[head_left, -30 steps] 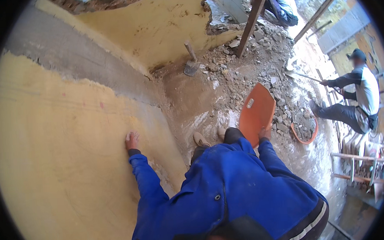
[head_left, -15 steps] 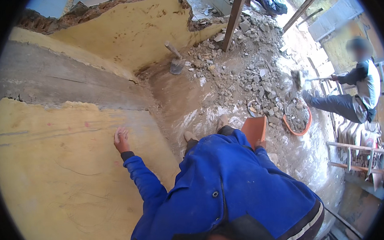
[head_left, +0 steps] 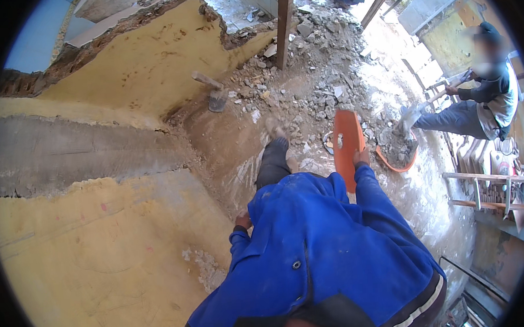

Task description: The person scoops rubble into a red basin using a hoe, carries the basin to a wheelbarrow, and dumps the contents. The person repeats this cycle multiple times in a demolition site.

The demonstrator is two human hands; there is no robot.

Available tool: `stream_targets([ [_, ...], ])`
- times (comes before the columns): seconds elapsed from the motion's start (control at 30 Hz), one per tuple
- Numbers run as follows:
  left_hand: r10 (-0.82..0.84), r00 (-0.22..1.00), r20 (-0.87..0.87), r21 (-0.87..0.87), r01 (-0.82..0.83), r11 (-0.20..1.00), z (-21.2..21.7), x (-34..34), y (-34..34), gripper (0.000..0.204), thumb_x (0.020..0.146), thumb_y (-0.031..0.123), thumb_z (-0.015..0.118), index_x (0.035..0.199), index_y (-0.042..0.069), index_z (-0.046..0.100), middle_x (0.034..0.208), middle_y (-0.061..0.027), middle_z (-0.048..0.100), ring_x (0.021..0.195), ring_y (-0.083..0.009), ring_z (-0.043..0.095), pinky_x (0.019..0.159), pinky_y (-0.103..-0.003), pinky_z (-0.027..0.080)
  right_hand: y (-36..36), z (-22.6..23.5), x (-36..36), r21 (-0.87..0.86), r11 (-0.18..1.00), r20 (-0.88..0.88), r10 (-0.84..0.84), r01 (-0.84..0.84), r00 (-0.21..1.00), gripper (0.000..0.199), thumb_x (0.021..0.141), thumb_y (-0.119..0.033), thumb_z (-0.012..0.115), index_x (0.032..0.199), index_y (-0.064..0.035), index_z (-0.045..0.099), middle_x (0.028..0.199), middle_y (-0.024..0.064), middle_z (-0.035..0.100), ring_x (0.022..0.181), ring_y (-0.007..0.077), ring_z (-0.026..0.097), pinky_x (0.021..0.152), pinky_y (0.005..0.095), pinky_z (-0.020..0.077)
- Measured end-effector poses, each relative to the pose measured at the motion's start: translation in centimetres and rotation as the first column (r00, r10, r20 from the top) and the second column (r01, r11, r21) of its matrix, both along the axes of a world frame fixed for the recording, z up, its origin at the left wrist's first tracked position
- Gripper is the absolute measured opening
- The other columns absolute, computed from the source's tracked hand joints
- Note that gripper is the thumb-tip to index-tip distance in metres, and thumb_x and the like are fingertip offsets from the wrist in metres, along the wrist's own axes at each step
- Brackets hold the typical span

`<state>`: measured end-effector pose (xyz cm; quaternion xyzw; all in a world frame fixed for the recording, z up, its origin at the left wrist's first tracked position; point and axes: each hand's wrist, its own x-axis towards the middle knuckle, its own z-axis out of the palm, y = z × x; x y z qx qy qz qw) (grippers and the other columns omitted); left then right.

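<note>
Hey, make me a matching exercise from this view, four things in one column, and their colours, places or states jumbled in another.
1. Jacket
2. Right hand
3. Orange-rimmed tub
4. Short-handled tool

A. Holding rubble
B. Beside the broken yellow wall
C. Gripping a curved orange piece
D. Blue

Pairs: 1-D, 2-C, 3-A, 4-B

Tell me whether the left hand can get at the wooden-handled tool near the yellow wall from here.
Probably not without a step: the wooden-handled tool sits well ahead of the left hand, beyond the forward shoe. Nothing appears to block the floor between.
</note>
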<state>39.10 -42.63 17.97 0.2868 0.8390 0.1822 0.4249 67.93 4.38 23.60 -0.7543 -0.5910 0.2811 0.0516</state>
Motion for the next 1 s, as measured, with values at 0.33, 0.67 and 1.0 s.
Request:
stream_targets([
  [0.33, -0.690, 0.707, -0.156, -0.250, 0.648, 0.720, -5.0, -17.5, 2.8, 0.031, 0.082, 0.033, 0.048, 0.105, 0.015, 0.059, 0.096, -0.0094, 0.063, 0.083, -0.0255, 0.060, 0.068, -0.040, 0.047, 1.7, 3.3, -9.7, 0.137, 0.989, -0.226, -0.019, 0.051, 0.974, 0.058, 0.085, -0.024, 0.050, 0.127, 0.0065, 0.025, 0.111, 0.0274, 0.049, 0.104, 0.0398, 0.049, 0.084, 0.0407, 0.0407],
  [0.67, 0.246, 0.898, 0.365, 0.405, -0.391, 0.826, 4.3, -39.6, 30.3, 0.023, 0.081, 0.018, 0.053, 0.097, 0.002, 0.059, 0.084, -0.0096, 0.062, 0.073, -0.0173, 0.060, 0.063, -0.029, 0.050, 0.5, 3.6, -12.5, -0.070, 0.977, 0.183, -0.186, 0.202, 0.965, 0.047, 0.084, -0.026, 0.049, 0.121, 0.0012, 0.038, 0.109, 0.0265, 0.053, 0.103, 0.0348, 0.052, 0.085, 0.0405, 0.0428],
  [1.0, -0.237, 0.971, 0.030, 0.341, 0.213, 0.915, 7.1, -45.0, 41.7, 0.029, 0.078, 0.024, 0.053, 0.099, 0.007, 0.061, 0.093, -0.0128, 0.063, 0.078, -0.0249, 0.062, 0.076, -0.033, 0.047, -6.3, -7.5, -16.7, -0.332, 0.904, 0.492, 0.410, -0.270, 0.768, 0.031, 0.088, -0.021, 0.038, 0.109, -0.0023, 0.050, 0.104, 0.0153, 0.059, 0.103, 0.0283, 0.054, 0.085, 0.0409, 0.0412],
])
